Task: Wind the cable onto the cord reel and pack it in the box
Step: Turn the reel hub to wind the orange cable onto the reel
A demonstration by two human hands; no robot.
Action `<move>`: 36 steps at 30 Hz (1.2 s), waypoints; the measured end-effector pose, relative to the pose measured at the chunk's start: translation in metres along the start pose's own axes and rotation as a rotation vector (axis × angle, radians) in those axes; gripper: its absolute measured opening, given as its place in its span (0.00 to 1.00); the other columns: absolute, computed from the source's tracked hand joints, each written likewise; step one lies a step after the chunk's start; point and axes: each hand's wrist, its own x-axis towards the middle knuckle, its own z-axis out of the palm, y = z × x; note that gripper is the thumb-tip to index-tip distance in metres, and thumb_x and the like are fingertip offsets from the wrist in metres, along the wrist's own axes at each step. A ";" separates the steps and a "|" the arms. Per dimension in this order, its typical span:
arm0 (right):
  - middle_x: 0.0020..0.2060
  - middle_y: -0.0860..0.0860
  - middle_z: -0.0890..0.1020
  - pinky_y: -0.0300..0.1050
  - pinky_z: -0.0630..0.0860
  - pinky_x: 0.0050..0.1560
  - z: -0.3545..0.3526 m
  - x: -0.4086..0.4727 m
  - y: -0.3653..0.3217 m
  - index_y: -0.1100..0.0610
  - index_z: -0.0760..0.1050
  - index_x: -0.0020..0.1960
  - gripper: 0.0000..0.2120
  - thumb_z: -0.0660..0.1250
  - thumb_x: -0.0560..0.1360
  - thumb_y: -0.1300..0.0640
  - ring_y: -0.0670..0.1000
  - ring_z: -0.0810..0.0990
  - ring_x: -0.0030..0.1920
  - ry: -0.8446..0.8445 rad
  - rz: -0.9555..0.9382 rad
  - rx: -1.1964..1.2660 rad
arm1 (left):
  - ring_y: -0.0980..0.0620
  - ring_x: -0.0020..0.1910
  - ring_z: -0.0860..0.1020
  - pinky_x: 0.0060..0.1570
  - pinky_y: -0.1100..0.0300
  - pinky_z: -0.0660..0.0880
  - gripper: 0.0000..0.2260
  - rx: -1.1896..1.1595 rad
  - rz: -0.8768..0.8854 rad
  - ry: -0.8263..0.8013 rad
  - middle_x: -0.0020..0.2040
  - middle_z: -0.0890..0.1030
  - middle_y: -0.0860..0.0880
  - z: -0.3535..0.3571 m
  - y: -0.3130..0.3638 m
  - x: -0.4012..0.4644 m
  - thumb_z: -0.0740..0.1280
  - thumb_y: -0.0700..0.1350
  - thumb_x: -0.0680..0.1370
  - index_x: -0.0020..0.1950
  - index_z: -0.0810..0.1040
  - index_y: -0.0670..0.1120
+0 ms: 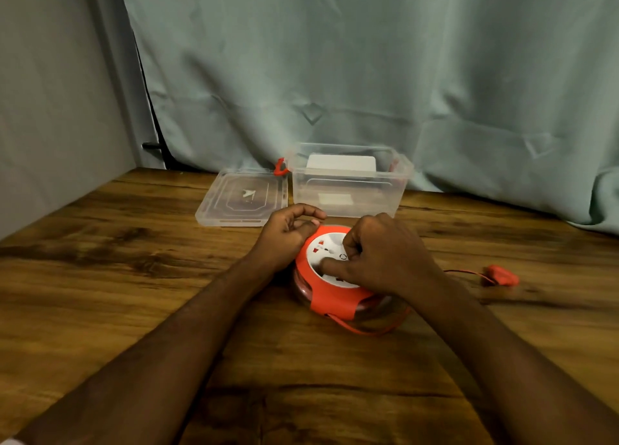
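No text, brand or number can be read. The white labels on the clear box and the marks on the cord reel face are too blurred.

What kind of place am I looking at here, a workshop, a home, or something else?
Probably a makeshift indoor recording corner, not a workshop: a wood-grain table backed by a hung pale green cloth, with only a clear box, its lid and a cord reel.
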 end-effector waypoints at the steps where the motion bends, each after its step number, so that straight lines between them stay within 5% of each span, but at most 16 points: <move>1: 0.25 0.43 0.65 0.42 0.60 0.37 0.001 0.000 -0.003 0.49 0.61 0.24 0.30 0.70 0.68 0.30 0.45 0.67 0.31 0.003 -0.020 -0.035 | 0.49 0.44 0.85 0.45 0.49 0.83 0.08 0.000 0.000 -0.003 0.49 0.85 0.45 0.000 0.000 0.000 0.63 0.37 0.82 0.58 0.80 0.41; 5: 0.23 0.45 0.69 0.39 0.60 0.32 -0.005 -0.001 -0.002 0.49 0.67 0.25 0.27 0.66 0.75 0.35 0.43 0.70 0.28 -0.044 -0.150 -0.095 | 0.49 0.44 0.85 0.44 0.53 0.83 0.08 -0.007 -0.001 -0.010 0.49 0.85 0.45 0.000 -0.001 0.001 0.63 0.36 0.82 0.57 0.81 0.41; 9: 0.35 0.40 0.81 0.38 0.68 0.34 -0.020 0.001 0.014 0.44 0.78 0.42 0.04 0.73 0.69 0.47 0.38 0.76 0.33 -0.095 -0.198 0.114 | 0.37 0.46 0.84 0.48 0.42 0.81 0.08 -0.021 -0.002 -0.034 0.49 0.84 0.37 -0.001 0.000 0.000 0.63 0.36 0.82 0.57 0.80 0.42; 15: 0.54 0.38 0.80 0.37 0.68 0.35 -0.031 0.000 0.026 0.41 0.74 0.61 0.26 0.76 0.66 0.55 0.30 0.74 0.39 -0.273 -0.161 0.139 | 0.31 0.50 0.82 0.49 0.35 0.79 0.08 -0.028 -0.018 -0.080 0.50 0.84 0.36 -0.003 0.001 -0.001 0.63 0.38 0.82 0.58 0.80 0.46; 20: 0.59 0.35 0.80 0.40 0.72 0.39 -0.033 0.000 0.031 0.37 0.68 0.69 0.33 0.77 0.68 0.50 0.34 0.75 0.37 -0.330 -0.128 0.143 | 0.38 0.46 0.85 0.42 0.49 0.83 0.08 -0.026 -0.037 -0.095 0.50 0.85 0.39 -0.005 0.003 -0.001 0.64 0.40 0.82 0.60 0.79 0.46; 27: 0.54 0.38 0.82 0.40 0.78 0.38 -0.036 0.002 0.032 0.38 0.72 0.58 0.28 0.82 0.65 0.51 0.33 0.79 0.42 -0.352 -0.099 0.274 | 0.42 0.42 0.84 0.40 0.52 0.81 0.09 -0.039 -0.035 -0.065 0.49 0.84 0.38 -0.003 0.002 0.000 0.66 0.38 0.81 0.60 0.79 0.42; 30: 0.48 0.39 0.83 0.49 0.82 0.42 -0.036 0.000 0.027 0.40 0.72 0.52 0.26 0.82 0.60 0.46 0.41 0.81 0.46 -0.309 -0.065 0.262 | 0.46 0.41 0.85 0.39 0.53 0.83 0.09 -0.029 -0.036 -0.055 0.48 0.85 0.42 -0.004 0.002 0.001 0.66 0.39 0.81 0.61 0.79 0.43; 33: 0.41 0.41 0.82 0.51 0.80 0.40 -0.034 -0.003 0.021 0.43 0.72 0.45 0.23 0.80 0.58 0.40 0.43 0.80 0.42 -0.248 -0.079 0.195 | 0.47 0.39 0.85 0.37 0.55 0.82 0.09 -0.037 -0.041 -0.055 0.46 0.85 0.43 -0.003 0.002 0.000 0.66 0.39 0.81 0.60 0.79 0.43; 36: 0.32 0.43 0.78 0.43 0.71 0.33 -0.029 -0.003 0.017 0.49 0.72 0.40 0.22 0.79 0.58 0.37 0.43 0.75 0.34 -0.216 -0.078 0.096 | 0.41 0.40 0.82 0.42 0.48 0.81 0.08 -0.057 -0.035 -0.038 0.47 0.84 0.38 -0.002 0.002 -0.001 0.67 0.38 0.80 0.59 0.79 0.43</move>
